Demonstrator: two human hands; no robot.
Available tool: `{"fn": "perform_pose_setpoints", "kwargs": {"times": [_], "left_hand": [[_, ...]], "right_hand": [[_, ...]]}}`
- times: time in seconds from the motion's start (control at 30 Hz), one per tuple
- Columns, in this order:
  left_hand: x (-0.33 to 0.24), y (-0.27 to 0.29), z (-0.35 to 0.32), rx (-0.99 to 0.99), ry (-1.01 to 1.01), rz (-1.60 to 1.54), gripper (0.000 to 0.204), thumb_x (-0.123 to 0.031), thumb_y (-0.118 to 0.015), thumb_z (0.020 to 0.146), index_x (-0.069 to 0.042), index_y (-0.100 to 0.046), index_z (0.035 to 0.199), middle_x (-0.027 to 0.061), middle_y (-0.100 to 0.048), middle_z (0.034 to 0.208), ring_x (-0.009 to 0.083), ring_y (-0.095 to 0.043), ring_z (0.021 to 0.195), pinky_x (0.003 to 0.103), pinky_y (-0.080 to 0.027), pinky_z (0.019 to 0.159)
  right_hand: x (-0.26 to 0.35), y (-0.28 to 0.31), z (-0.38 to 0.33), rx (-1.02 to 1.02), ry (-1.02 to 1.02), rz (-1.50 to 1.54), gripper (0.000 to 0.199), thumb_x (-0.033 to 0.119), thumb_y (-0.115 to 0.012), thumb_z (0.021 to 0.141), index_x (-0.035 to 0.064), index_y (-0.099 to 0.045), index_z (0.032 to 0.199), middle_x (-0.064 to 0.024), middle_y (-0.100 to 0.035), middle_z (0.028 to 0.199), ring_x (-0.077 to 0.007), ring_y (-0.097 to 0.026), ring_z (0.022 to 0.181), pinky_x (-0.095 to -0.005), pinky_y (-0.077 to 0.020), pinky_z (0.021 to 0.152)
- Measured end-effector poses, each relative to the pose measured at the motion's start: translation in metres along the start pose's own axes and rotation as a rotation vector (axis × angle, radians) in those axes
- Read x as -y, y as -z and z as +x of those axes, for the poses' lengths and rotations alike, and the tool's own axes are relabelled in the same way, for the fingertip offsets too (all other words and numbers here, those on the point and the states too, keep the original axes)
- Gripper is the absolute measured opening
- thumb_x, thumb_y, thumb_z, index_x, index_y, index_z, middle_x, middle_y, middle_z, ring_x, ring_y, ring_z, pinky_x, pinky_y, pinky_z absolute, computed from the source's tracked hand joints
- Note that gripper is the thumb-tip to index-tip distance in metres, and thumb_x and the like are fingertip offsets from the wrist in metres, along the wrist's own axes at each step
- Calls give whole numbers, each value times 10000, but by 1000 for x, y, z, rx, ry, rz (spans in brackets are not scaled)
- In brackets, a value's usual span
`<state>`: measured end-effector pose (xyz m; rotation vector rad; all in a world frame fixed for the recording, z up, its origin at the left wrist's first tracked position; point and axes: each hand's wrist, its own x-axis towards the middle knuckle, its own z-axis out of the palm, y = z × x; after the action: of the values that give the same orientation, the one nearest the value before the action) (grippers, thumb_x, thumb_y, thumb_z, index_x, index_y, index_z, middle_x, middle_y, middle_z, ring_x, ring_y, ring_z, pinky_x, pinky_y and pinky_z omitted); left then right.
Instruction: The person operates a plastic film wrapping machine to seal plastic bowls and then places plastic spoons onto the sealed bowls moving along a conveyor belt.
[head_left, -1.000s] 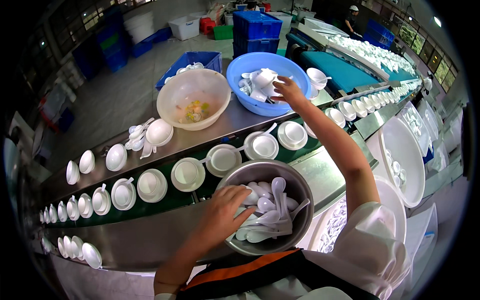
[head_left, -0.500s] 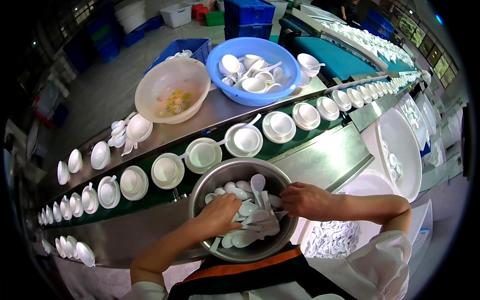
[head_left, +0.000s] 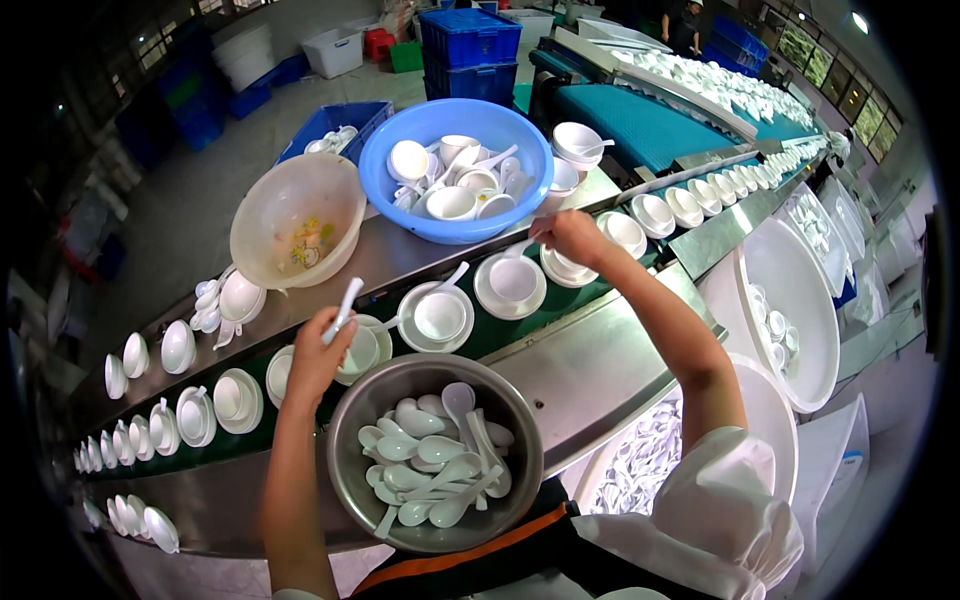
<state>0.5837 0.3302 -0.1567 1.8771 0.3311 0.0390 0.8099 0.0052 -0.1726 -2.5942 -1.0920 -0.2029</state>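
My left hand (head_left: 322, 352) is closed round a white soup spoon (head_left: 346, 306) that points up, above the row of bowls on the green conveyor. My right hand (head_left: 572, 238) reaches out over the same row. Its fingers pinch the handle of another white spoon (head_left: 519, 248), which slants down to a white bowl (head_left: 513, 281) on a saucer. Nearby, a bowl (head_left: 440, 317) with a spoon in it stands on its saucer. In front of me a steel basin (head_left: 340, 470) holds a heap of white spoons (head_left: 440, 450).
Beyond the conveyor stand a blue basin (head_left: 455, 228) of bowls and spoons and a cloudy plastic basin (head_left: 255, 220). Loose bowls (head_left: 178, 347) line the steel ledge at left. Large white tubs (head_left: 815, 340) stand at right. A person (head_left: 683, 25) is far off beside a teal belt (head_left: 640, 115).
Both hands have left the steel basin, each now with a spoon. The left has moved up and left, the right up over the bowls. My view has shifted a little.
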Motion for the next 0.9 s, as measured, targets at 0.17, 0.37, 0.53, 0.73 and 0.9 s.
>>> {"fn": "perform_pose_setpoints", "kwargs": {"times": [0.17, 0.37, 0.53, 0.73, 0.9], "left_hand": [[-1, -55, 11, 131, 26, -279, 227, -218, -421, 900, -26, -536, 861, 5, -491, 647, 71, -448, 588, 214, -370, 553], [-29, -137, 33, 260, -114, -234, 95, -142, -506, 859, -54, -494, 893, -3, -497, 755, 64, -470, 672, 201, -392, 604], [-35, -178, 50, 217, -223, -217, 118, -107, -563, 821, -43, -482, 877, -4, -496, 802, 58, -453, 720, 203, -381, 640], [-44, -187, 52, 73, -57, -450, 103, -91, -550, 822, -27, -485, 872, 67, -569, 731, 115, -550, 659, 231, -438, 624], [-54, -190, 52, 171, -50, -393, 108, -126, -551, 829, -30, -507, 848, 38, -558, 684, 95, -522, 580, 218, -416, 544]], "right_hand": [[-9, -20, -10, -56, 224, 27, 259, 228, -655, 706, 63, -616, 901, -136, -612, 826, -296, -587, 760, -360, -470, 698], [42, 9, -10, 441, -159, 1077, 351, 328, -545, 843, -5, -583, 946, -49, -587, 777, -102, -568, 690, -235, -492, 577], [12, 21, -21, 515, -191, 1217, 233, 166, -633, 769, -38, -585, 870, -79, -601, 758, -134, -591, 660, -242, -515, 590], [-79, 47, -8, -101, -49, 746, 86, -7, -612, 699, 30, -603, 775, -40, -617, 734, -118, -580, 662, -246, -479, 607], [-100, 30, -3, -73, 17, 543, 105, -4, -619, 667, 46, -609, 758, -85, -626, 738, -193, -603, 699, -289, -469, 649]]}}
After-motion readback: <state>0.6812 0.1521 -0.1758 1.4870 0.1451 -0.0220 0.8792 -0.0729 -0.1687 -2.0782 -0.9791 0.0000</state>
